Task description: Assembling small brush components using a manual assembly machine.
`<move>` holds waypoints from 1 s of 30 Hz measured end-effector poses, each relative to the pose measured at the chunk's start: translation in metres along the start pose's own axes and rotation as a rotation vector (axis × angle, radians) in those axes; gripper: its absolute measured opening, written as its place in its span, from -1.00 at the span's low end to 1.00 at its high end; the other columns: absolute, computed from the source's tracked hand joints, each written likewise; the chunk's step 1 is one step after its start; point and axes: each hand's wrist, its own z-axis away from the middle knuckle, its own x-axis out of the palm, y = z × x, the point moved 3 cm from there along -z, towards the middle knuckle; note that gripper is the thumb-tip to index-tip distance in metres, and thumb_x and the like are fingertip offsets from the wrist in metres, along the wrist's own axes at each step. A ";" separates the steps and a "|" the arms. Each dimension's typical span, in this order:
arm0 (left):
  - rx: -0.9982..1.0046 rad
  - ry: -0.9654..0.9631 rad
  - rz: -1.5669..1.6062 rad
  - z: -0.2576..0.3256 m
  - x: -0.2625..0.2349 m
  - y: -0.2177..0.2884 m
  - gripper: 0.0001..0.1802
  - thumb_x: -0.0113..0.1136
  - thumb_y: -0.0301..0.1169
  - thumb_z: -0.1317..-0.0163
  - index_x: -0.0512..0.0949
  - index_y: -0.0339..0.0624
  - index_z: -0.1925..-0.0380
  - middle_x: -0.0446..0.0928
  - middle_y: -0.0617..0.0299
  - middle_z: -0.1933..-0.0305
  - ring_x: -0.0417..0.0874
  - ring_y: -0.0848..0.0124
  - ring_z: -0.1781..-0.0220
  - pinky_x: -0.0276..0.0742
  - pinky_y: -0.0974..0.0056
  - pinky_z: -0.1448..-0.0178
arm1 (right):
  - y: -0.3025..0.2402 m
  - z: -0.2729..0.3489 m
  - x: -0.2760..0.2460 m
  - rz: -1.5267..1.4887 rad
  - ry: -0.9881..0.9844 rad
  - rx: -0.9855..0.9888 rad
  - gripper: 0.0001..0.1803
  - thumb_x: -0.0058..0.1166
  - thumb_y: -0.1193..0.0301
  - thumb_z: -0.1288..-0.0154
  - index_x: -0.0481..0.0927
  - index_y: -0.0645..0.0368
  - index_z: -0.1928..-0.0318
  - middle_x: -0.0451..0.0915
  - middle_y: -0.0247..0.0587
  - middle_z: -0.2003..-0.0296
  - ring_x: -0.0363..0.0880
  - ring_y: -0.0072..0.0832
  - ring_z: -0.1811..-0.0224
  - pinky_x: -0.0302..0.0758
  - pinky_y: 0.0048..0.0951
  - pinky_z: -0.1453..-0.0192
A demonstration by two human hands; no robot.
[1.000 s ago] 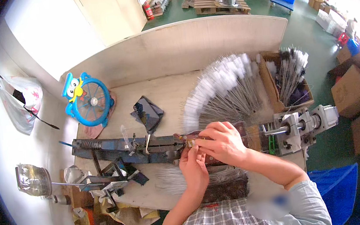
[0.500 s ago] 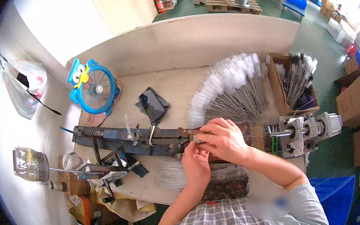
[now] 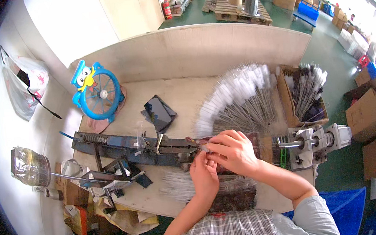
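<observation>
My right hand [image 3: 234,153] and my left hand [image 3: 204,176] meet at the right part of a long dark metal fixture [image 3: 122,148], fingertips pinched together. Between them sits a small greyish-white piece, too small and covered to name. The fingers of both hands are closed; the left's curl below, while the right's come over from above. Just beyond them, brushes with white bristle heads [image 3: 229,95] and thin wire stems lie fanned out on the table. Loose pale wires [image 3: 177,185] lie under and beside my left wrist.
A motor-driven spindle [image 3: 321,142] stands at the table's right end, near a cardboard box [image 3: 288,102] of brushes. A blue toy-shaped fan [image 3: 99,94] and a dark phone-like slab [image 3: 160,113] lie farther back. A metal arm with a plastic-wrapped head [image 3: 30,166] juts out left.
The whole view has shifted slightly, with the table's back panel lower in the picture. Both hands stay together at the same spot on the fixture, their fingers only slightly changed.
</observation>
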 end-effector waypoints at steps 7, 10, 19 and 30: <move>0.055 -0.035 -0.052 0.000 0.004 0.000 -0.91 0.05 -0.47 -0.21 0.45 -0.24 0.31 0.51 0.21 0.21 0.54 0.45 0.17 0.45 0.35 0.04 | 0.006 0.007 -0.006 0.035 -0.004 0.024 -0.71 0.30 0.32 0.16 0.66 0.03 0.31 0.58 -0.37 0.25 0.51 -0.38 0.15 0.42 -0.34 0.13; 0.058 -0.038 -0.057 -0.002 0.004 -0.002 -0.90 0.06 -0.50 -0.21 0.46 -0.24 0.27 0.52 0.21 0.19 0.54 0.46 0.16 0.42 0.34 0.01 | 0.007 0.006 -0.006 0.016 -0.001 0.013 -0.70 0.29 0.32 0.17 0.66 0.04 0.30 0.58 -0.36 0.25 0.51 -0.38 0.15 0.42 -0.35 0.13; 0.037 -0.013 -0.025 0.001 0.006 0.000 -0.88 0.03 -0.53 -0.22 0.47 -0.25 0.24 0.53 0.20 0.18 0.53 0.45 0.15 0.39 0.30 -0.04 | 0.007 0.008 -0.006 -0.002 0.028 0.015 -0.70 0.29 0.34 0.19 0.66 0.07 0.31 0.59 -0.37 0.27 0.52 -0.40 0.18 0.41 -0.37 0.16; 0.017 0.015 -0.009 0.002 0.006 0.001 -0.92 0.12 -0.48 -0.17 0.44 -0.19 0.34 0.52 0.24 0.23 0.54 0.44 0.20 0.43 0.35 0.04 | 0.005 0.005 -0.003 0.019 0.002 -0.012 -0.71 0.28 0.35 0.18 0.66 0.06 0.31 0.59 -0.38 0.27 0.52 -0.42 0.19 0.41 -0.38 0.17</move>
